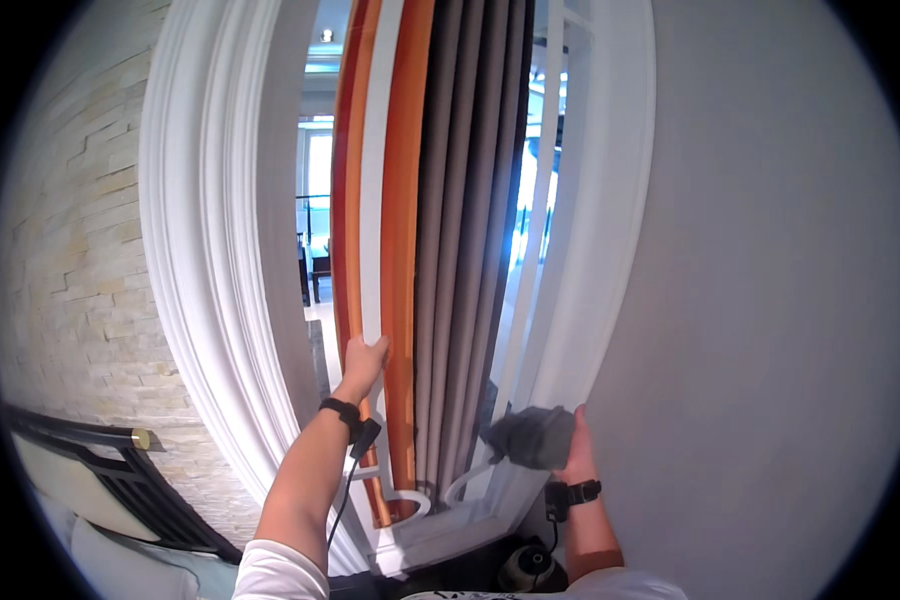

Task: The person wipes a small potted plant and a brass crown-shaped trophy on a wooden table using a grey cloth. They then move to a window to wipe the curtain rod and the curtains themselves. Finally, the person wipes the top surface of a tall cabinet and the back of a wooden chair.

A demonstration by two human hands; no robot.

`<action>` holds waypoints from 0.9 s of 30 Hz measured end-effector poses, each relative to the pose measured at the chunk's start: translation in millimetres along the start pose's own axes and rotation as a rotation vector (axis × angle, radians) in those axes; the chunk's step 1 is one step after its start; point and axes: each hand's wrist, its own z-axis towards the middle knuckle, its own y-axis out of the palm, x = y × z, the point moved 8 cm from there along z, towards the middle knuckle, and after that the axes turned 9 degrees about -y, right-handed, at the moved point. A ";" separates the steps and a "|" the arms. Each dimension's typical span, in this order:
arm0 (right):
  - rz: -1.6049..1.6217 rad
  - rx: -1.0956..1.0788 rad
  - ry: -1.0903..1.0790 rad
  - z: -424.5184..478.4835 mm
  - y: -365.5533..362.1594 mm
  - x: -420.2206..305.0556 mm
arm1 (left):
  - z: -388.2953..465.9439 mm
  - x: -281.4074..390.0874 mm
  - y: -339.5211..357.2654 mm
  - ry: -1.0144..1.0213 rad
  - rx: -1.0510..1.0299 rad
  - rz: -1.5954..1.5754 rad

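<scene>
My left hand (pixel 366 367) is closed around a white vertical bar (pixel 373 225) of the window frame, with its forearm reaching up from below. Behind the bar hang an orange curtain (pixel 403 225) and, to its right, a grey-brown pleated curtain (pixel 457 225). Lower right, my right hand (pixel 579 448) holds a dark grey cloth (pixel 529 436) near the right window casing (pixel 577 300). The cloth is blurred and hides most of the fingers. Both wrists carry black straps with small devices and cables.
A wide white moulding (pixel 210 225) edges the opening on the left, beside a stone-clad wall (pixel 82 225). Curved white metalwork (pixel 412 501) stands above the sill (pixel 457 536). A dark slatted headboard (pixel 146 487) is lower left. Near my body is a round dark-and-pale object (pixel 526 566).
</scene>
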 end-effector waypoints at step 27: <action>-1.013 -0.337 -1.257 263.5 613.0 -301.1 | 57.4 -20.7 293.7 0.072 -0.614 0.241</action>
